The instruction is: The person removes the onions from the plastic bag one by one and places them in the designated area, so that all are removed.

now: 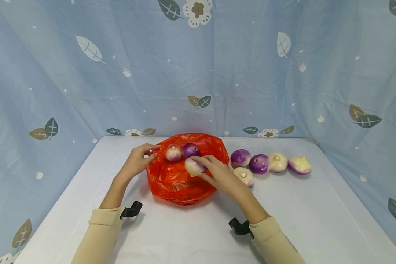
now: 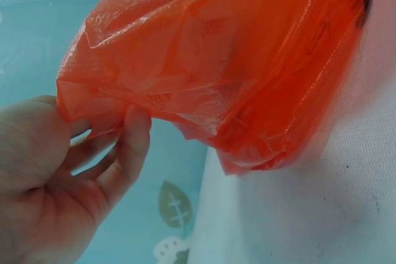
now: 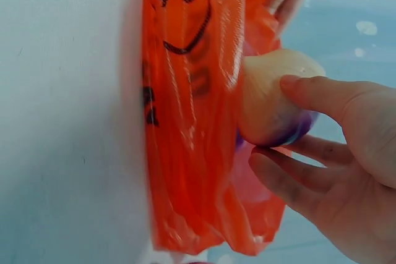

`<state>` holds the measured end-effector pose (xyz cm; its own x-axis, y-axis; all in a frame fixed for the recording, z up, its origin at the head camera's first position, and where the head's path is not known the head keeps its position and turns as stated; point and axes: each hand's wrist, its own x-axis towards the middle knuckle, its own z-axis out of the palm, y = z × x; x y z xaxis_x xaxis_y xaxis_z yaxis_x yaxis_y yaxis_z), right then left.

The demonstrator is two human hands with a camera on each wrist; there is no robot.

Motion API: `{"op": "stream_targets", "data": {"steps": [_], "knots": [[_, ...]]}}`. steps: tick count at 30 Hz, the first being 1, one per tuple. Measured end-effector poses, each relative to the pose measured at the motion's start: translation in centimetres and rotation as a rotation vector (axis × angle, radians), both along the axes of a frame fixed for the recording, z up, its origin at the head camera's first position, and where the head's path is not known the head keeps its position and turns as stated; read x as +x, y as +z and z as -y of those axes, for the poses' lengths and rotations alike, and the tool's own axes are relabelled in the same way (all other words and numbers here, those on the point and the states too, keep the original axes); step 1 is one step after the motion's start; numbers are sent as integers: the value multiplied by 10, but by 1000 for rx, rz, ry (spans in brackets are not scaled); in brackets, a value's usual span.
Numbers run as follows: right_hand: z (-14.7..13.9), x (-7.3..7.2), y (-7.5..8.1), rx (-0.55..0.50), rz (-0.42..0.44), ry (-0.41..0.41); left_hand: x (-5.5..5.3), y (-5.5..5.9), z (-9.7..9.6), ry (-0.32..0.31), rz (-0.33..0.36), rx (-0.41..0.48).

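Observation:
A red plastic bag [image 1: 181, 187] stands with its mouth spread on the white table. Inside it lie two turnips, one whitish-pink turnip [image 1: 173, 152] and one purple turnip [image 1: 191, 150]. My left hand [image 1: 139, 158] pinches the bag's left rim; in the left wrist view thin film covers some fingertips of that hand [image 2: 80, 177]. Over the bag's mouth, my right hand [image 1: 219, 174] holds a cream-and-purple turnip [image 1: 194, 167] between thumb and fingers. The right wrist view shows this turnip [image 3: 275, 94] beside the bag's upper edge.
Right of the bag sit several more turnips: a cream one [image 1: 244, 177] nearest the right wrist, purple ones [image 1: 259, 164], and a cream-topped one [image 1: 299, 165] farthest right. Blue patterned cloth [image 1: 214, 73] hangs behind the white table [image 1: 191, 238].

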<state>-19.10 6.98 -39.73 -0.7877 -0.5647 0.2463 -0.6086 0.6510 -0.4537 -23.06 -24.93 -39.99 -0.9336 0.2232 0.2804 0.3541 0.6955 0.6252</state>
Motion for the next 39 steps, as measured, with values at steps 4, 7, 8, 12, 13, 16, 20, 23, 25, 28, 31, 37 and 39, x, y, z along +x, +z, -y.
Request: {"op": "stream_targets", "data": {"steps": [4,7,8,12,13,16,20,23,25,28,31,37,39], "knots": [[-10,4,5,-2,-28,-10,1,0,0,-2,5,2],[-19,7,7,-13,-48,-3,1,1,0,2,5,1],[-22,8,8,-14,-54,-4,1,1,0,3,5,1],[-35,11,9,-8,-85,-20,1,0,0,4,6,1],[-38,11,10,-6,-92,-25,1,0,0,4,8,1],[-47,13,11,-12,-103,-38,0,0,0,5,12,3],[-57,16,15,-23,-114,-37,0,-1,-1,9,14,9],[-65,18,17,-14,-127,-37,0,-1,-1,11,14,11],[-70,19,19,-8,-135,-36,0,-1,-1,12,15,9],[-80,20,20,-13,-153,-24,0,-2,-2,13,19,10],[-90,21,20,-21,-175,-24,0,-2,-2,12,21,11],[-112,21,19,-20,-180,-55,-1,-3,-1,6,19,10],[-118,22,19,-16,-184,-66,-1,-3,-1,5,19,10]]}}
